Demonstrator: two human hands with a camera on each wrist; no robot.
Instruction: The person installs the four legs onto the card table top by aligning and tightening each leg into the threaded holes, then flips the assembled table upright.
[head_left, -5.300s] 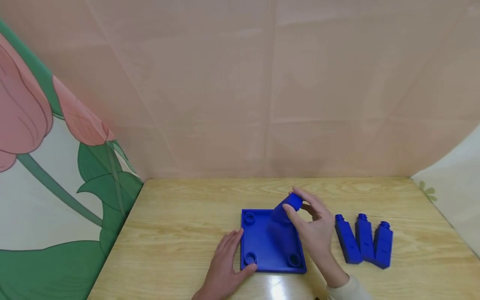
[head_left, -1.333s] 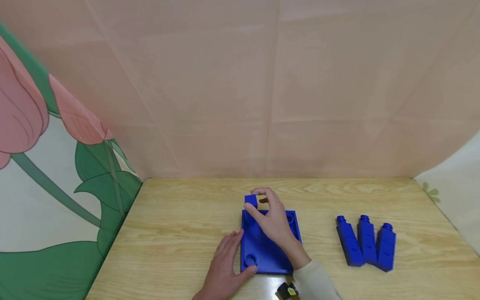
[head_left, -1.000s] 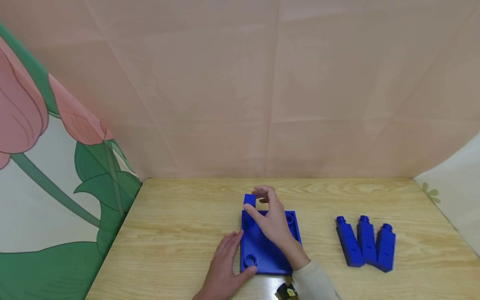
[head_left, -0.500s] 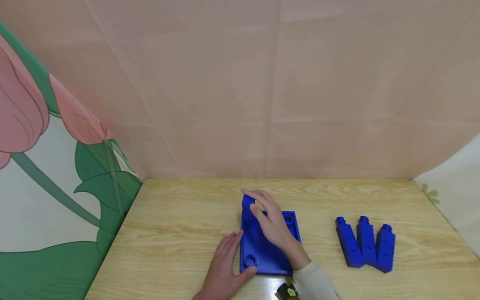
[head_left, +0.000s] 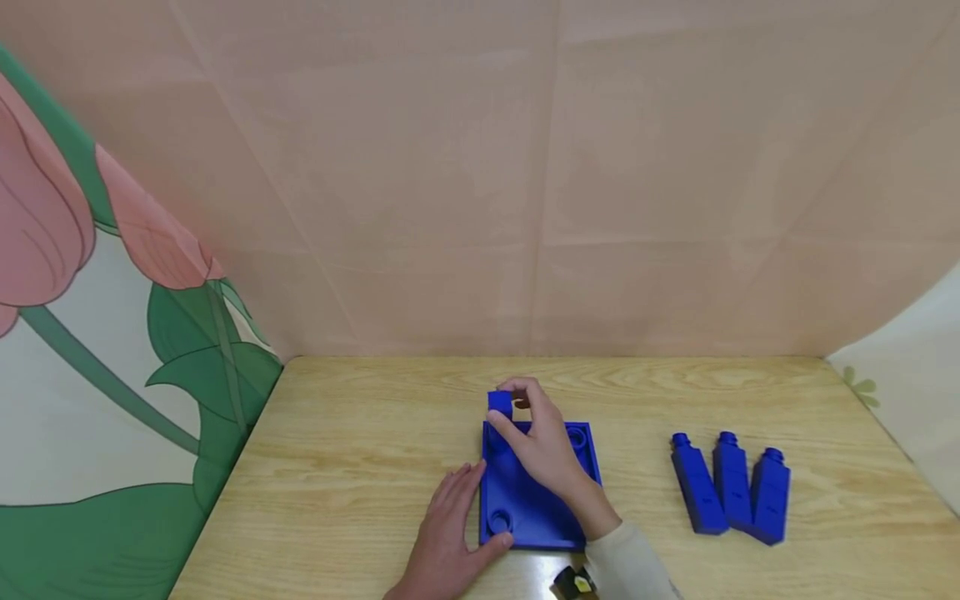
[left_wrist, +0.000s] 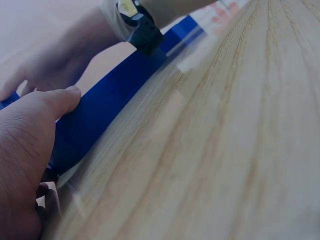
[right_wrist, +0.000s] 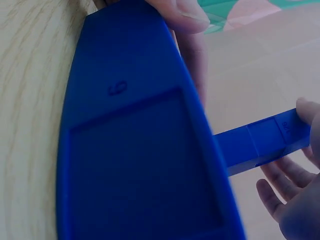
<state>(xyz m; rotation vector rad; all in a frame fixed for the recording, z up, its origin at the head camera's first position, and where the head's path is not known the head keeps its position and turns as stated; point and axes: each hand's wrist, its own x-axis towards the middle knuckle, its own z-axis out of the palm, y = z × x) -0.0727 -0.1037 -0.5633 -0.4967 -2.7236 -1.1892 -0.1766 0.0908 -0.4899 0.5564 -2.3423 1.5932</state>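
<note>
A square blue tray-like board [head_left: 536, 508] with round corner sockets lies on the table. At its far left corner stands a blue square leg [head_left: 499, 403], upright, its lower end hidden in the head view. My right hand [head_left: 543, 442] pinches this leg near the top between thumb and fingers. In the right wrist view the leg [right_wrist: 260, 142] rises from behind the board's side wall [right_wrist: 125, 125], which bears a digit. My left hand [head_left: 450, 525] rests against the board's left edge, fingers fairly straight, thumb [left_wrist: 65, 102] on the near left corner.
Three blue legs [head_left: 735, 483] with threaded ends lie side by side on the wooden table [head_left: 337, 467], right of the board. A dark wrist device [head_left: 573, 582] is below the right forearm. A pink cloth [head_left: 420, 183] hangs behind the table.
Over five seconds, the leg has gone from tilted above the board's far right to upright at the far left corner. My right fingers spread half a second ago and now pinch it again.
</note>
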